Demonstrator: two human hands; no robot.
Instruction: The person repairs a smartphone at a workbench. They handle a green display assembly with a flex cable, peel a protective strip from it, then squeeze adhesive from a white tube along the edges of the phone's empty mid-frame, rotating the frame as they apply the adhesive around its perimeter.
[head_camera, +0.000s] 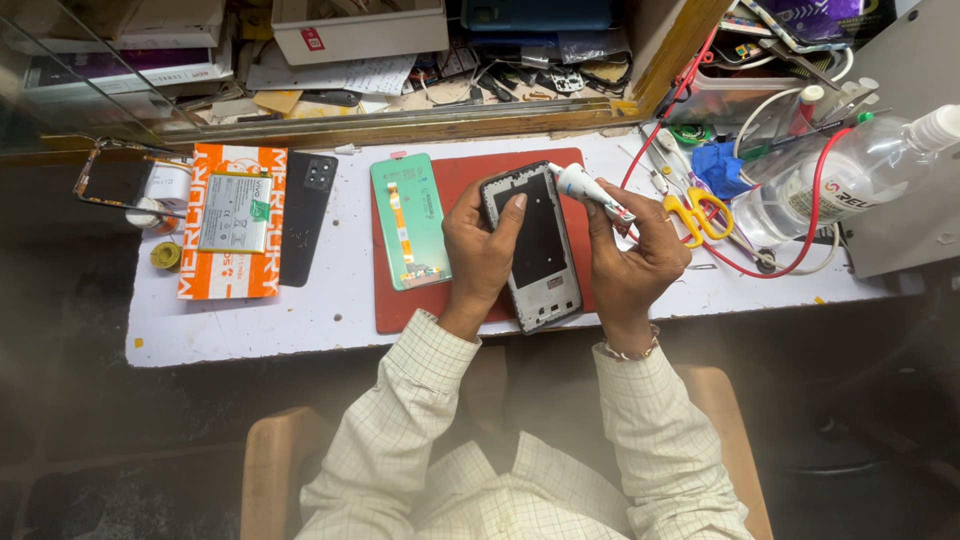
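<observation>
View: looking straight down from the person's head at a cluttered white worktable (300, 330), with checked shirt sleeves at the bottom.
Left hand: the left hand (478, 250) grips the left edge of a phone frame (535, 245), fingers curled around it and the thumb lying flat across its dark inner face.
Right hand: the right hand (632, 255) is closed around a small white glue tube (590, 193), fingers wrapped tight (a bracelet sits at the wrist).
Glue tube: tilted, its tip pointing up and left, touching or just above the frame's top right corner; I cannot tell which.
Phone frame: silver-edged with a black centre, held slightly tilted over a red work mat (470, 180).
Beside the frame: a green phone display panel (410, 222) lies face down on the mat's left part, just beside the left hand.
Further left: a black phone back cover (307, 215), then a phone battery (235, 212) resting on an orange packet (232, 270).
Right side: yellow-handled scissors (695, 215), a red wire (790, 260) and a clear plastic bottle (840, 180) lying near the right hand.
</observation>
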